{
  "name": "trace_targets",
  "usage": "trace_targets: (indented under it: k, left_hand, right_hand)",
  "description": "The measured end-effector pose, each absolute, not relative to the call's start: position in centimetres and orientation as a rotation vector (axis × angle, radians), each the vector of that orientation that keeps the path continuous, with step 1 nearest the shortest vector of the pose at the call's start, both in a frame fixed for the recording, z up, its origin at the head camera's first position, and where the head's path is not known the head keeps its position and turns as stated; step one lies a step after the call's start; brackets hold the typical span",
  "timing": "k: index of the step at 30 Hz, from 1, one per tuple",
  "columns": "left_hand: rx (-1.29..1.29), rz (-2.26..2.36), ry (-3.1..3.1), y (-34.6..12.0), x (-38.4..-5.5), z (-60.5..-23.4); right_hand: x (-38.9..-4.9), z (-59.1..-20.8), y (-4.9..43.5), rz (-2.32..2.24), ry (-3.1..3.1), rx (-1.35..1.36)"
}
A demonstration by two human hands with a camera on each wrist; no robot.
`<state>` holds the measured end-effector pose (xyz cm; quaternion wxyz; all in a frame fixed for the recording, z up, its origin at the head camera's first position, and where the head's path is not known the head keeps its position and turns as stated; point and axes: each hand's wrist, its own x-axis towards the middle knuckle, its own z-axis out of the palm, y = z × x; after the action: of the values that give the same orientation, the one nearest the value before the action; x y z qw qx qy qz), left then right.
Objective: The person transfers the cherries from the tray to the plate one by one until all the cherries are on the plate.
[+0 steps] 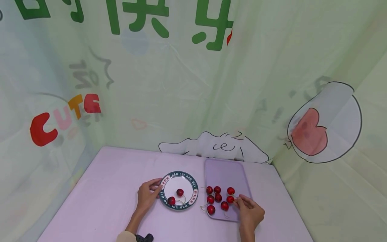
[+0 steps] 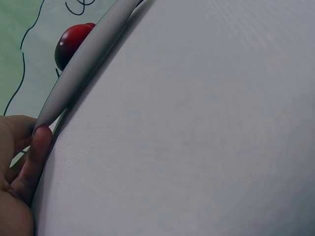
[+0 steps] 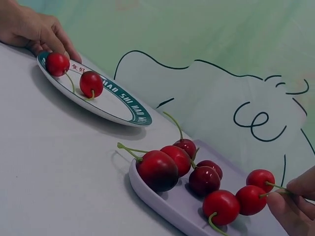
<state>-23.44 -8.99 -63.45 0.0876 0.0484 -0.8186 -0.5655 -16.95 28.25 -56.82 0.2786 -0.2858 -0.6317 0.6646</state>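
Observation:
My left hand (image 1: 148,194) grips the left rim of a round white plate (image 1: 187,188) with a dark green lettered border. In the left wrist view its fingers hold the plate (image 2: 81,69) by the edge. Two red cherries with stems, one a dark-red cherry (image 1: 180,192), lie on the plate. At the right, my right hand (image 1: 250,211) is over the lilac tray (image 1: 226,171). Its thumb and fingertips pinch the green stem of a cherry (image 3: 251,200); a second cherry (image 3: 260,182) sits right behind, its stem reaching the same fingertips.
Several more cherries, among them a front-corner cherry (image 1: 211,209), lie in the near half of the tray. A pale cloth-covered table (image 1: 121,174) carries plate and tray. Printed curtains (image 1: 187,101) enclose its back and sides. A black object (image 1: 145,238) shows beside the left sleeve.

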Motion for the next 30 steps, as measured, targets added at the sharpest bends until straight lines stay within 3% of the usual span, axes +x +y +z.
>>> trace_targets:
  k: [30]
  left_hand:
    - [0.111,-1.677,-2.406,-8.9,-23.1,-63.2]
  right_hand:
    - [-16.8,-57.5,28.2,2.020,-1.576,-0.761]
